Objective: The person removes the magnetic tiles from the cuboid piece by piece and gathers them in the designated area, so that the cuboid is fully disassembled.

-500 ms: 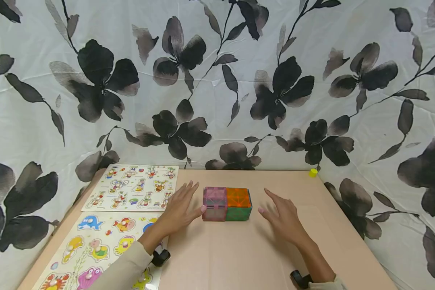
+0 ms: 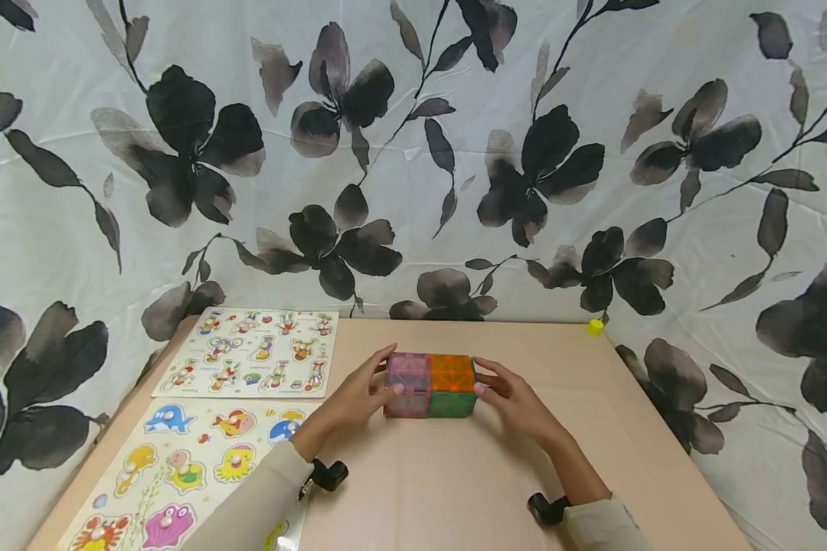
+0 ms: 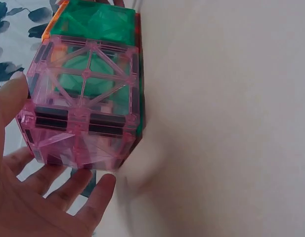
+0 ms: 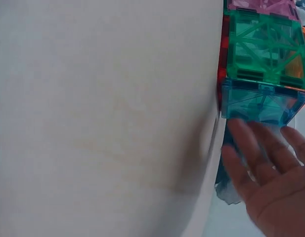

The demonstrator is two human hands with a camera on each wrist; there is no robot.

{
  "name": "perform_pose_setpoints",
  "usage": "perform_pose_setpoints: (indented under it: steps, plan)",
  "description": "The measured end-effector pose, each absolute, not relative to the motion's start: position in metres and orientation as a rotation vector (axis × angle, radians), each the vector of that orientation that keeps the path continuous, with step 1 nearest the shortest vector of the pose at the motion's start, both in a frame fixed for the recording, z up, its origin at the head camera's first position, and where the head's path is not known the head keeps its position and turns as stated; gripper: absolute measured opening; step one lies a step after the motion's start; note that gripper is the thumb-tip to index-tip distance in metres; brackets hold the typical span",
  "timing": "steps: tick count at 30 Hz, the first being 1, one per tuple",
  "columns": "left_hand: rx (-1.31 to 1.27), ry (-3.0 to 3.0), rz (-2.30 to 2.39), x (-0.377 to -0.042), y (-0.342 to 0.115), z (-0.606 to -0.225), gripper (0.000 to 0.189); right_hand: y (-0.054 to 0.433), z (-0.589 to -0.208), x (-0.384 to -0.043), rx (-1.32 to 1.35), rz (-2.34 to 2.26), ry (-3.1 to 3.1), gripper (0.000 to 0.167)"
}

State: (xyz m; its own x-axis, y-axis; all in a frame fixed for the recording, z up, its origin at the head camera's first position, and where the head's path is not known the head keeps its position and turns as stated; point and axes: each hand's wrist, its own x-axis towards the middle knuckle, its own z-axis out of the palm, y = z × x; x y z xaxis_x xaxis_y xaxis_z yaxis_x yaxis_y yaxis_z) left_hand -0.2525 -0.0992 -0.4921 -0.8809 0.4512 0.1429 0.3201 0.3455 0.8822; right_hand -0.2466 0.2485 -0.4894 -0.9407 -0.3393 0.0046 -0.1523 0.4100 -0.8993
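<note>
A box built of see-through magnetic tiles stands on the table, with a pink half (image 2: pixel 408 373) at left and an orange top (image 2: pixel 452 373) over a green front (image 2: pixel 451 404) at right. My left hand (image 2: pixel 350 399) is at the pink end, its thumb by the front corner and its fingers extended along the side tile (image 3: pixel 73 148). Opposite it, my right hand (image 2: pixel 520 402) reaches the other end with loosely straight fingers, their tips right by the blue end tile (image 4: pixel 261 103). Red tiles (image 4: pixel 223 64) show along the bottom.
Two picture boards lie at left: a far one with small figures (image 2: pixel 251 352) and a nearer one with sea animals (image 2: pixel 207 459), partly under my left sleeve. A yellow cap-like piece (image 2: pixel 595 327) sits at the table's far right corner. A flowered cloth (image 2: pixel 427 184) hangs behind.
Both hands have moved inward to the two ends of the tile box. The right hand travelled farther, from well off the box to its end. The box has stayed in place.
</note>
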Motion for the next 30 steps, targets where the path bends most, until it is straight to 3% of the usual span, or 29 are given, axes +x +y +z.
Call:
perform_pose_setpoints:
  steps: [7,24,30]
  plan:
    - [0.769,2.432,1.612,-0.254,-0.099,-0.491,0.073,0.254,-0.490,-0.252,-0.537,-1.637,2.320,0.064]
    - [0.703,2.419,1.592,-0.256,-0.102,-0.491,0.075,0.239,-0.484,-0.262,-0.467,-1.713,2.325,0.068]
    - [0.719,2.434,1.578,-0.255,-0.102,-0.495,0.073,0.248,-0.484,-0.256,-0.484,-1.669,2.422,0.056]
